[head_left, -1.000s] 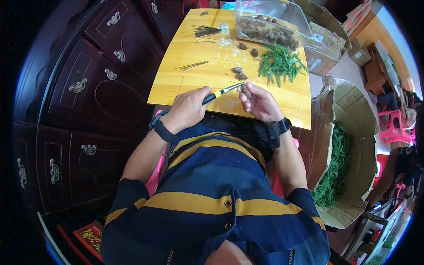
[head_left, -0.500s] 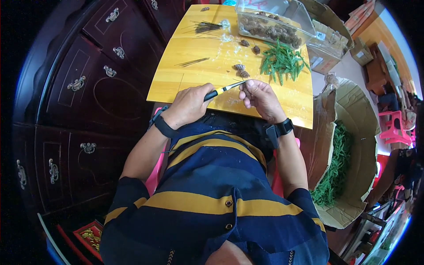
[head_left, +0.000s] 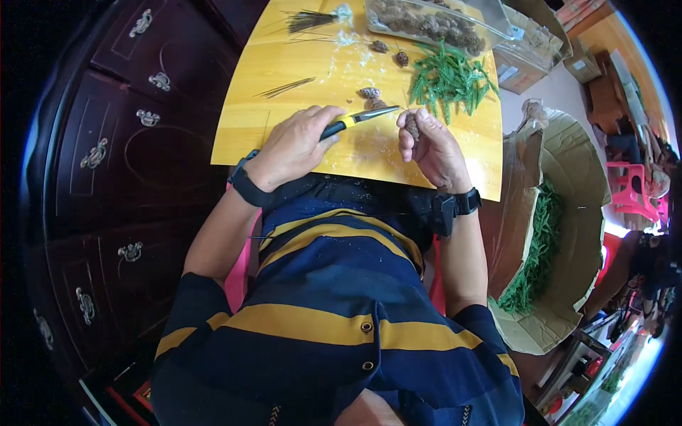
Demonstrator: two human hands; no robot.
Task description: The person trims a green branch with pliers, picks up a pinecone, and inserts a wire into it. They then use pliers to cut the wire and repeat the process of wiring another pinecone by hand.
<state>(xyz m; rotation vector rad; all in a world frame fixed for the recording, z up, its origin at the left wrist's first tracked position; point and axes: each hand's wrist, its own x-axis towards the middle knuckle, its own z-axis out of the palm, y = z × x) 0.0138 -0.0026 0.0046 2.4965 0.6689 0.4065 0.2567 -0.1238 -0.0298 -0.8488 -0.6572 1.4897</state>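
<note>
My left hand is closed around a pair of long-nosed pliers with black and yellow handles. The jaws point right, their tip just short of my right fingers. A small brown pine cone is pinched upright in my right hand, between thumb and fingers; a thin wire seems to rise near its top. Beyond the pliers, two pine cones lie on the yellow wooden table, the nearer one partly hidden. Green artificial sprigs are heaped just past my right hand.
Thin dark wires lie at the left, with a larger wire bundle behind. A clear plastic box of pine cones stands at the back. On the right, an open cardboard box contains more greenery. Dark drawers line the left side.
My hands have drawn apart: the pliers' tip has left my right fingers. My right hand has turned, bringing the pine cone into plainer sight. The whole view has shifted slightly.
</note>
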